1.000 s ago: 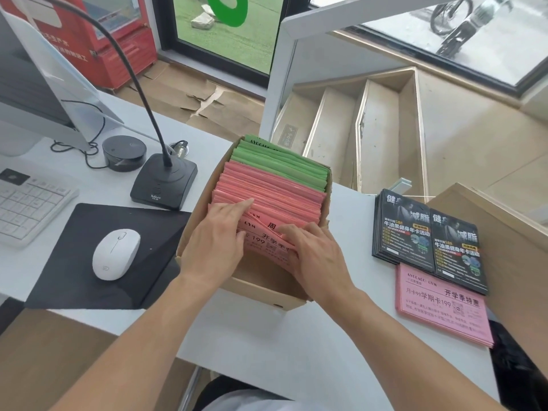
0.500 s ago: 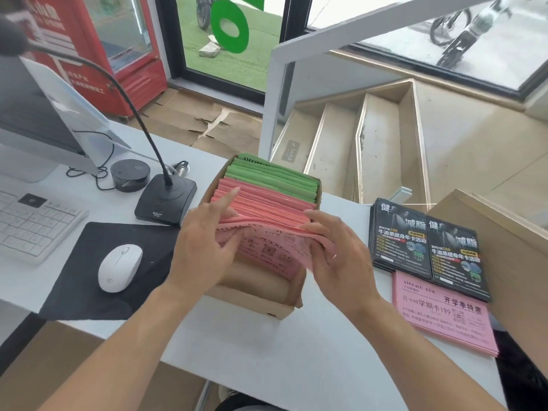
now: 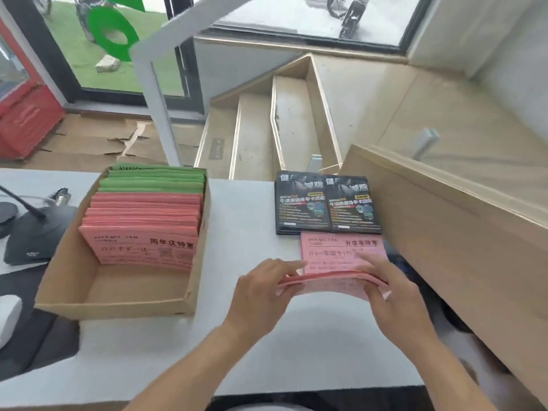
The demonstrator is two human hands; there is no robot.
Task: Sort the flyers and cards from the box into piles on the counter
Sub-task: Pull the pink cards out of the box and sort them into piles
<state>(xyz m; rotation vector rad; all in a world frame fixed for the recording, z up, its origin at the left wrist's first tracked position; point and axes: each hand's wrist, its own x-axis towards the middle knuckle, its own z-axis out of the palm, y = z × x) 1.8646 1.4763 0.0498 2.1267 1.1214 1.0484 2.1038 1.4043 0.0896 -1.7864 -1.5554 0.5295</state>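
**A:** From the head view, both hands carry one bundle of pink flyers [image 3: 327,284] over the bench [image 3: 243,221]. The left hand [image 3: 261,295] pinches its left end, and the right hand [image 3: 391,295] has its fingers [image 3: 375,264] curled over the right end. The bundle hangs just above the near edge of the pink pile [image 3: 341,252], bowed up in the middle.

**B:** So it goes on that pile?

**A:** I'd judge so. Same colour, and the print looks alike, though it's too blurred to read. The black cards [image 3: 326,204] lie just behind, in two stacks side by side.

**B:** How should it be set down?

**A:** Flatten the bow first, square the edges over the pile, lower it level, then let go with both hands together so nothing fans out or slides onto the black cards.

**B:** And the box [image 3: 118,298]?

**A:** To the left, with pink flyers upright at the front, green ones [image 3: 157,179] behind, and bare floor nearest the person. Plenty left, I reckon.
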